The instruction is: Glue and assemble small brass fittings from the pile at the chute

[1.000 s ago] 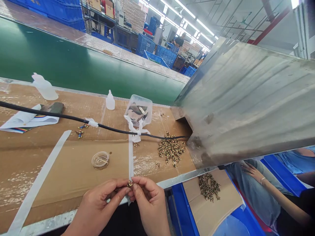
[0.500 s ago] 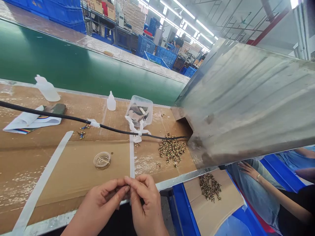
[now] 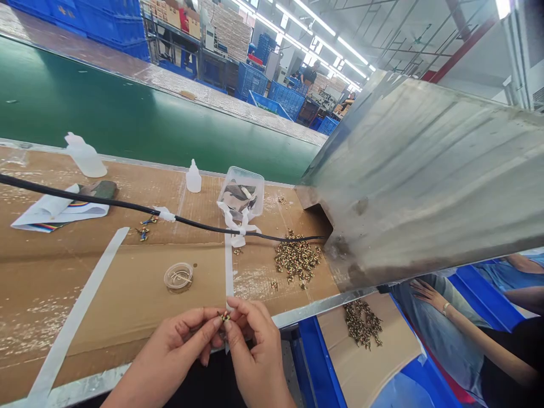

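My left hand (image 3: 174, 351) and my right hand (image 3: 250, 351) meet at the near edge of the cardboard-covered table (image 3: 85, 294). Between their fingertips they pinch one small brass-coloured part (image 3: 224, 316). A heap of the same small parts (image 3: 296, 259) lies on the cardboard to the right of my hands, below the mouth of a large metal chute (image 3: 425, 181). A small clear round lid (image 3: 178, 276) with something thin in it sits just beyond my left hand.
A black cable (image 3: 106, 203), taped down, crosses the table. Behind it stand two white squeeze bottles (image 3: 193, 177), a clear plastic tub (image 3: 242, 192) and folded paper (image 3: 55, 212). More parts (image 3: 361, 323) lie on cardboard in a blue crate at lower right. Another person's hand (image 3: 429, 292) rests on their lap there.
My fingertips closed over the small part half a second ago; now they have parted slightly and the part shows between them again. The view shifted a little.
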`<action>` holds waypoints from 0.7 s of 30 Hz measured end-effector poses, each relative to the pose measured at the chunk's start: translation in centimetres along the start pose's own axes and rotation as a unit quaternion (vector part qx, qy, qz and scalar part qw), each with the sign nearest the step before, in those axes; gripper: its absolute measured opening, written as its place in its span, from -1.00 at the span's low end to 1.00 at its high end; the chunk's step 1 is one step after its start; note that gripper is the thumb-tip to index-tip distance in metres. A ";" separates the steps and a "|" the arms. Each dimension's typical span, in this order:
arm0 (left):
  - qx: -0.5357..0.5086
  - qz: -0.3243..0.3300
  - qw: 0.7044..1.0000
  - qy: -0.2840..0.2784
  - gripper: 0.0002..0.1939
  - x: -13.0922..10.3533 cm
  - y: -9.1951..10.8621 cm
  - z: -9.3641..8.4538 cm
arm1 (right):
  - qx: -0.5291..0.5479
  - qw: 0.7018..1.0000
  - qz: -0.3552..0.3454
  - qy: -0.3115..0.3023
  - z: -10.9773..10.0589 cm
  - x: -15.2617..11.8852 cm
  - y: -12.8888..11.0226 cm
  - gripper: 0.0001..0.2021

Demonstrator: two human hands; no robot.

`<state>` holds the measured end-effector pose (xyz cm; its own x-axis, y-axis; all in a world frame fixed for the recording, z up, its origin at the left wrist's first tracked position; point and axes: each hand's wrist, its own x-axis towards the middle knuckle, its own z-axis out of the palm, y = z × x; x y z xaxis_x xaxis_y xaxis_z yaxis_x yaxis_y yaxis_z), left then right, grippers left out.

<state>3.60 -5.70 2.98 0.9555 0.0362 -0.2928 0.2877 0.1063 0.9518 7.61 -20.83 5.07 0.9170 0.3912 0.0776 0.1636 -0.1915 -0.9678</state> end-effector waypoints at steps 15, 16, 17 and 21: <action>0.009 -0.014 1.000 -0.010 -0.56 0.1 0.4 0.0 | -0.007 1.000 0.012 0.020 0.2 0.0 0.3 -0.89; 0.009 -0.014 1.000 -0.011 -0.56 0.1 0.3 0.0 | -0.007 1.000 0.012 0.019 0.2 0.0 0.4 -0.89; 0.010 -0.014 1.000 -0.012 -0.55 0.1 0.2 0.0 | -0.006 1.000 0.013 0.019 0.2 0.0 0.4 -0.88; 0.021 -0.005 1.000 -0.013 -0.54 0.2 0.0 0.0 | -0.002 1.000 0.006 0.021 0.2 0.0 0.3 -0.89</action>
<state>3.75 -5.68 2.97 0.9538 0.0095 -0.3002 0.2990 0.0654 0.9520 7.55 -20.72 4.78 0.9334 0.3505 0.0771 0.1549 -0.1998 -0.9675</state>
